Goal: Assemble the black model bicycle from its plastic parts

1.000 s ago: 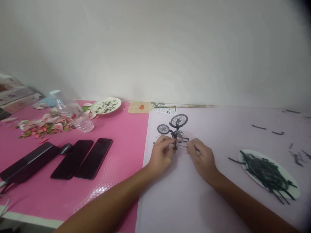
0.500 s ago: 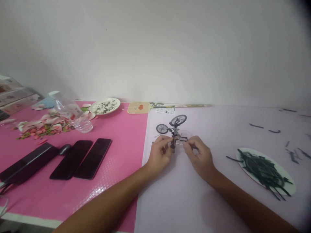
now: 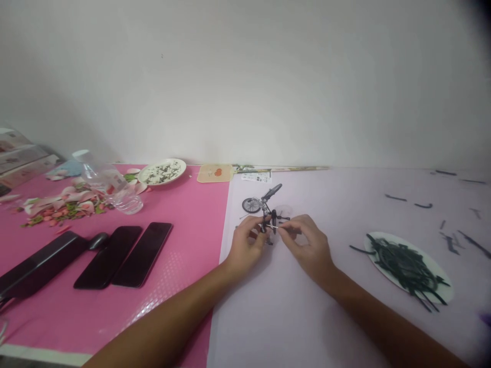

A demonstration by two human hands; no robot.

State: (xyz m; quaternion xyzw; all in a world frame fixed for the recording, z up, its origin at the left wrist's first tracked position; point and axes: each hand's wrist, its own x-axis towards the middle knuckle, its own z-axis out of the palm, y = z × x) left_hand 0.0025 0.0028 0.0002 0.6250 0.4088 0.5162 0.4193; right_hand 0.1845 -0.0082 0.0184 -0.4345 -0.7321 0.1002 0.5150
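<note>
A pale wall stands behind the table. At twelve o'clock, my left grip pinches a toy bicycle; my right grip pinches a thin rod beside it. From the bicycle, a plate lies around four o'clock, phones around eight.

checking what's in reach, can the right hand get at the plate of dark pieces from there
Probably yes: the plate of dark pieces sits off to the right, with nothing visible between it and the right hand. However, that hand is pinching a thin rod.
</note>
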